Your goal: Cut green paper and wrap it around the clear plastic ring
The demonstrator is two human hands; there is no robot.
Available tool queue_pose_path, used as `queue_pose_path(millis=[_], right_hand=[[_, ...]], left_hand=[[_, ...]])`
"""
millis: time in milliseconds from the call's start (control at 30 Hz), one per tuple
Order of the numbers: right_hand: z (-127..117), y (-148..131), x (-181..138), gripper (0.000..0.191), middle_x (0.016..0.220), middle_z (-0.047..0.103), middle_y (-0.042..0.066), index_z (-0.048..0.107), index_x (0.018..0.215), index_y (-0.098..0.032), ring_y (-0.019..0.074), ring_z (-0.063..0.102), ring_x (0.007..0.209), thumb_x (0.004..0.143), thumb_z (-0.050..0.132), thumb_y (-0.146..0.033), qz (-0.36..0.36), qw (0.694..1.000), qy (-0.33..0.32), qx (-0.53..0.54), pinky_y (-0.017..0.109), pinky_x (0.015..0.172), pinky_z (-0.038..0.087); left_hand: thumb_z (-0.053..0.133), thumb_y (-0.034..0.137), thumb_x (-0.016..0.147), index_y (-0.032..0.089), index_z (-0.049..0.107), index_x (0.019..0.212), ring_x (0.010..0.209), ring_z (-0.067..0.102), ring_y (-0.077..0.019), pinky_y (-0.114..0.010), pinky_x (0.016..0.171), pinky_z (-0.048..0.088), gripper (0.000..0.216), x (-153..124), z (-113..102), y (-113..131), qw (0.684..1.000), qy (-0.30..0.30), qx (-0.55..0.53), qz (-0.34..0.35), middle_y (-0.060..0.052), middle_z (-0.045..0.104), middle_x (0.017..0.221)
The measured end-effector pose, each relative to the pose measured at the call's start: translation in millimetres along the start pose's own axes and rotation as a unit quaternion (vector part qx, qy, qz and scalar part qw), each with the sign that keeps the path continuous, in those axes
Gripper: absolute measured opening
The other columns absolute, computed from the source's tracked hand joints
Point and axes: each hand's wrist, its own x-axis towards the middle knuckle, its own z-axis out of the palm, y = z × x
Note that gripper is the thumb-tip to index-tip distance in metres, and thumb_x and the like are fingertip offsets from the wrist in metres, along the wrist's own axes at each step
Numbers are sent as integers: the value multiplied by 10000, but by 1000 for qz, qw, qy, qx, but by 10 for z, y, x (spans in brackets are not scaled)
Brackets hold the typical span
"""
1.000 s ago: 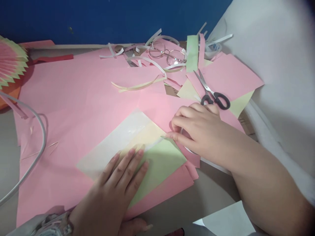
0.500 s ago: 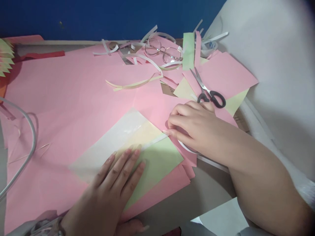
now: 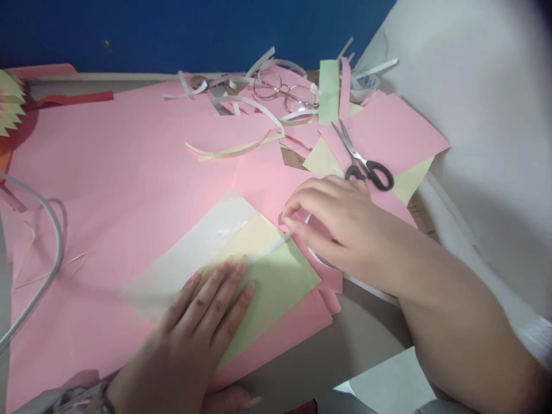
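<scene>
There are two hands at the work. The left hand (image 3: 185, 339) lies flat, with the palm turned to the paper; its four fingers are extended and a little apart, pointing to the far right, and its thumb lies off to the near side. It presses on one layered sheet (image 3: 282, 284), which has white, pale yellow and green areas and is placed slantwise at the near middle. The right hand (image 3: 334, 215) comes from the near right, with the forearm crossing toward the far left. Its thumb and forefinger are together, closed on the end of one narrow white strip (image 3: 271, 248), just at the far right edge of the layered sheet; the other fingers are curled.

Below the layered sheet there is a large pink paper (image 3: 129, 184). How many pink papers overlap here, I cannot count exactly. Beyond the right hand is one pair of scissors (image 3: 355, 153), with its blades slightly apart and its two black handles toward the near right. At the far middle I count one pair of glasses (image 3: 283, 90), among several loose strips, and to its right one green rectangle (image 3: 329, 95). At the left are one pleated paper (image 3: 11, 100) and one grey cable (image 3: 60, 238); at the near right, one white paper (image 3: 388, 379).
</scene>
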Motion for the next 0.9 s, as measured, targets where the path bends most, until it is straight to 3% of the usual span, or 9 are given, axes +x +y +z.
queue_pose_path(millis=[167,900], right_hand=[[61,4,-25,96,1013,555,2,528,892,-236,184,473,975,913,452,-290,-67,996,-49,43,347,843,298],[116,-33,16,178,753,559,-58,477,756,-211,137,461,798,919,450,-277,-30,996,-56,54,311,772,257]], left_hand=[[435,715,739,145,419,1349,1329,315,-286,-398,1094,158,835,7,6,-8,1000,5,-3,-2,-139,380,1429],[428,738,725,134,449,1329,1306,357,-294,-406,1080,188,854,3,19,-8,1000,19,-4,3,-146,402,1412]])
